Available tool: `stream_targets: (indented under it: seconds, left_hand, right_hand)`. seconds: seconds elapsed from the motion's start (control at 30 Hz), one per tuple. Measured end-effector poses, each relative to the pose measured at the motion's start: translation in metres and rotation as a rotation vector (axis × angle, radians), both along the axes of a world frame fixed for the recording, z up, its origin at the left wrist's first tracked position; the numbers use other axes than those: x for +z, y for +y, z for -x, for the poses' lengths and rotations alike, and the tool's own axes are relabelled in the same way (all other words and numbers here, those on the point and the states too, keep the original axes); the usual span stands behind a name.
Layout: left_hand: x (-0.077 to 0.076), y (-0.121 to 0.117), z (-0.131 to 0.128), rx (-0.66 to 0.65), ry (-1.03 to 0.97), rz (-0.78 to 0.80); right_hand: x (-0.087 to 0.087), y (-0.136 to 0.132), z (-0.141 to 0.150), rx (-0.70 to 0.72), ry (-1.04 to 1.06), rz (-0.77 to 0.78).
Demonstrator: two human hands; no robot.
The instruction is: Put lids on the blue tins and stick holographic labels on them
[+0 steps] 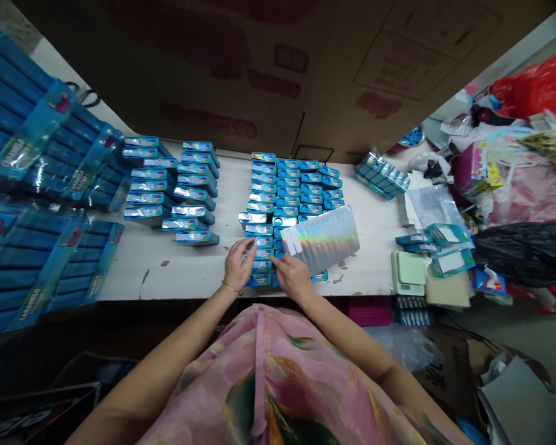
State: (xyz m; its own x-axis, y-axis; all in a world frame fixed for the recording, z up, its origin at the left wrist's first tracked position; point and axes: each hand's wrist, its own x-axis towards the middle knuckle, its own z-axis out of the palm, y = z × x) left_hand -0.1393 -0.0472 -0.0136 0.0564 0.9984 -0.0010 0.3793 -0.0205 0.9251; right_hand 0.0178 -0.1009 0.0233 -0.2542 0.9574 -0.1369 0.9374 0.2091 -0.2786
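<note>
My left hand (239,264), with a thin bracelet at its wrist, rests against the left column of small blue boxes (261,242). Its fingers are bent and slightly apart at the box edge. Across from it, my right hand (293,275) has thumb and fingertips pinched together over the same boxes; anything between them is too small to make out. A shiny silver sticker sheet (328,238) with white labels at its left end lies tilted over the boxes, just beyond the right hand. The boxes stand in several close columns with shiny top faces.
More blue boxes (195,193) stand in two columns to the left. Large clear-wrapped blue packs (37,136) fill the far left. A cardboard carton (259,74) borders the back. Rightward are a wrapped box bundle (382,175), a pale green scale (408,272) and piled bags (523,185).
</note>
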Motion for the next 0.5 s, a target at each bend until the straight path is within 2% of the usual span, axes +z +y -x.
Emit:
stream_targets:
  seconds: [0.07, 0.13, 0.23, 0.33, 0.4, 0.5]
  left_hand:
    - [0.009, 0.016, -0.028, -0.096, -0.050, 0.038]
    - [0.007, 0.030, -0.055, -0.147, -0.118, 0.167]
    - [-0.005, 0.041, -0.082, -0.121, -0.273, 0.388]
    - [-0.012, 0.041, -0.093, -0.031, -0.428, 0.489]
    - [-0.013, 0.038, -0.094, -0.005, -0.490, 0.518]
    - [-0.014, 0.038, -0.094, 0.004, -0.494, 0.517]
  right_hand:
    - [0.008, 0.016, -0.023, -0.104, 0.048, -0.149]
    - [0.011, 0.037, -0.046, -0.167, 0.024, -0.249]
    - [0.006, 0.067, -0.073, -0.056, -0.089, -0.248]
    - [-0.007, 0.080, -0.085, 0.102, -0.154, -0.201]
    - [-0.012, 0.078, -0.088, 0.149, -0.154, -0.196]
    - [-0.003, 0.066, -0.090, 0.146, -0.105, -0.196]
